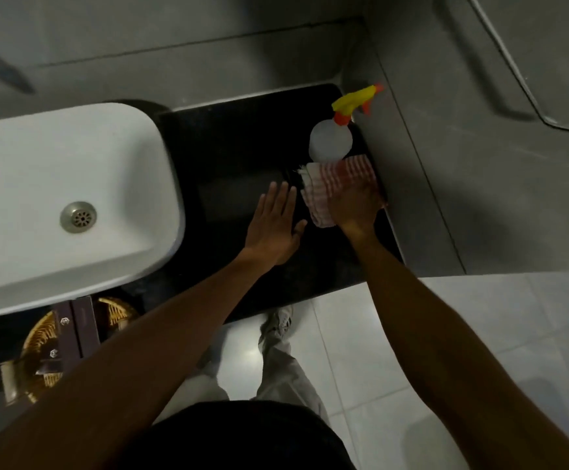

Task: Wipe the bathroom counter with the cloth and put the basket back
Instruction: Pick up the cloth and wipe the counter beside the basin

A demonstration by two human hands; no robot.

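On black counter [242, 137], cloth [337, 181] under right hand [357, 208].

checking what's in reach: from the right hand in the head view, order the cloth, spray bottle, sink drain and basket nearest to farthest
1. cloth: under the right hand, by the right wall.
2. spray bottle: just behind the cloth, back right corner.
3. sink drain: far left, in the basin.
4. basket: lower left, below the counter edge.

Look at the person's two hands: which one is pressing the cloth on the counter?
The right hand. It presses the red-checked cloth near the spray bottle, while the left hand lies flat and bare on the black counter.
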